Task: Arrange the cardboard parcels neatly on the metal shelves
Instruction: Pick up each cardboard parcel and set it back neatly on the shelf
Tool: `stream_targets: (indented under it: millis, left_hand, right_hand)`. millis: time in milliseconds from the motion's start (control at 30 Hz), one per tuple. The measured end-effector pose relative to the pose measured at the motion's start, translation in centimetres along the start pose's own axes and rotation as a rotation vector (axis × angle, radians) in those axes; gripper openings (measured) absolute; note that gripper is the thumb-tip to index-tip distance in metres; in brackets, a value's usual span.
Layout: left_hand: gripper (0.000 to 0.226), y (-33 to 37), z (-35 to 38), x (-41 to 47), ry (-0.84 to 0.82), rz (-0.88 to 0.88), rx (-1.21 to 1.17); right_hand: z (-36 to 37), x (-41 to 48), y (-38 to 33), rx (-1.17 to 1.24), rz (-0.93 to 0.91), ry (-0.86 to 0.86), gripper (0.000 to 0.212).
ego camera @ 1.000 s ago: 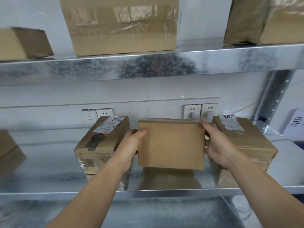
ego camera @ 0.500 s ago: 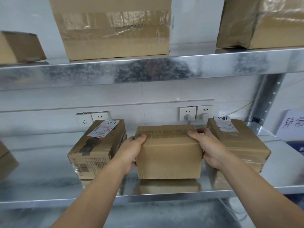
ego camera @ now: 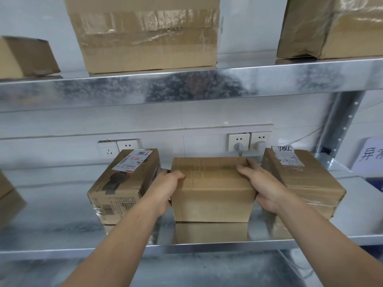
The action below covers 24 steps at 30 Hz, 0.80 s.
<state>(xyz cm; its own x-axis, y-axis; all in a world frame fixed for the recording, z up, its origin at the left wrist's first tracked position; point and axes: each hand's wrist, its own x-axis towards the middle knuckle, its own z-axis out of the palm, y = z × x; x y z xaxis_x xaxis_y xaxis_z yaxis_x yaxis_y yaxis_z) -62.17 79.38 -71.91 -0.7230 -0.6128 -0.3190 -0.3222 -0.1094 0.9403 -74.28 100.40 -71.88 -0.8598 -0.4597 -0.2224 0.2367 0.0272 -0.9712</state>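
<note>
Head view: a plain cardboard parcel [ego camera: 211, 195] was gripped at both ends — the left hand [ego camera: 165, 189] was curled round its left side, the right hand [ego camera: 263, 187] round its right, with fingers laid over the top. The parcel was seated near the front edge of the lower metal shelf [ego camera: 207, 247], between a labelled parcel [ego camera: 124, 183] and a taped parcel [ego camera: 306, 179] — close to both. Larger boxes [ego camera: 145, 38] were ranged along the upper shelf [ego camera: 186, 88].

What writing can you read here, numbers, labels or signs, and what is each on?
"7786", handwritten: left label, atop the left parcel.
"7786", handwritten upside down: right label, atop the right parcel.
"异" and a cut-off character: white sign at right.
Fine print on both labels and the left parcel's front: too small to read.
</note>
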Motion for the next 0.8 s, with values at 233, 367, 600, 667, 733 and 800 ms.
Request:
stream_targets:
  millis: [233,367,600,667,733,800]
  left_hand:
    - [0.025,-0.4,0.0,0.6,0.002,-0.03,0.001]
    - [0.03,-0.1,0.1,0.6,-0.004,-0.04,0.003]
    - [0.047,0.4,0.1,1.4,0.02,-0.056,0.093]
    - [0.048,0.6,0.1,1.7,0.027,-0.06,0.115]
    - [0.049,0.7,0.1,1.9,0.03,-0.061,0.134]
    - [0.046,0.6,0.1,2.1,0.034,-0.049,0.146]
  right_hand:
    - [0.3,0.4,0.2,-0.068,-0.012,0.005,0.056]
    - [0.3,0.8,0.4,-0.097,-0.013,0.019,0.054]
    - [0.5,1.7,0.6,-0.174,0.008,0.081,0.051]
    - [0.5,2.0,0.6,-0.187,0.023,0.092,0.048]
    - [0.3,2.2,0.7,-0.191,0.038,0.1,0.046]
    - [0.3,2.3,0.7,-0.188,0.05,0.098,0.043]
